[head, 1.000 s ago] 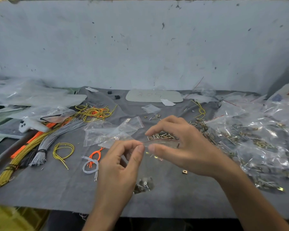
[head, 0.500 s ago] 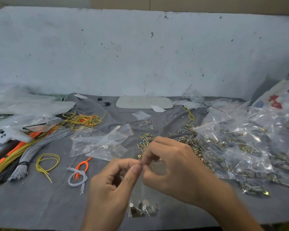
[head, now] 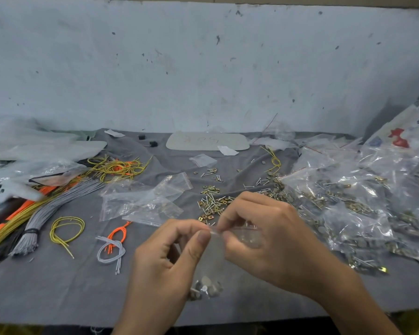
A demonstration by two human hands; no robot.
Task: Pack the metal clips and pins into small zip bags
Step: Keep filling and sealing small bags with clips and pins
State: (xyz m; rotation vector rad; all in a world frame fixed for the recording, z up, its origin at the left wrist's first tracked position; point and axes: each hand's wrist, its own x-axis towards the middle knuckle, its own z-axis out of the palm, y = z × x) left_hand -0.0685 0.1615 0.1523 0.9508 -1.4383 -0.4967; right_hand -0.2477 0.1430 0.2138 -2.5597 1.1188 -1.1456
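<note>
A small clear zip bag [head: 212,264] hangs between my two hands, with metal pins and clips [head: 205,290] gathered at its bottom. My left hand [head: 169,259] pinches the bag's top strip at its left end between thumb and forefinger. Right beside it, my right hand [head: 264,235] pinches the same strip. A loose pile of brass clips and silver pins [head: 212,203] lies on the grey cloth just beyond my hands. Several empty zip bags [head: 143,201] lie to the left of that pile.
Filled bags [head: 353,204] are heaped at the right. Bundles of yellow, orange and grey cords [head: 34,213] lie at the left, with loose cord loops [head: 111,247] nearer me. A pale flat plate [head: 207,141] lies by the back wall. The cloth's front edge [head: 58,320] runs below my wrists.
My right hand has slid leftwards along the bag's top strip until it meets my left hand. The bag hangs lower in view than a second ago.
</note>
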